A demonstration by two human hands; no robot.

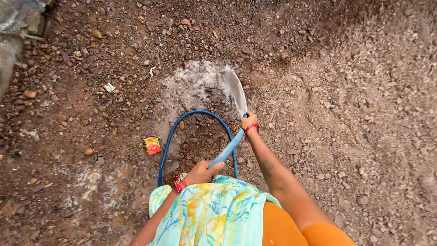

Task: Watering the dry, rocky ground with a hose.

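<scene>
Daylit reddish stony ground (346,91), wet patch (191,86), concrete edge (11,50) top-left

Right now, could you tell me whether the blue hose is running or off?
Running: water fans out from the blue hose at the right hand, wetting the ground.

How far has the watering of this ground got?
Done: a wet patch just ahead. In hand: the right hand aims the blue hose, spraying water, while the left hand holds it lower down. Left: the stony ground to the right looks dry.
</scene>
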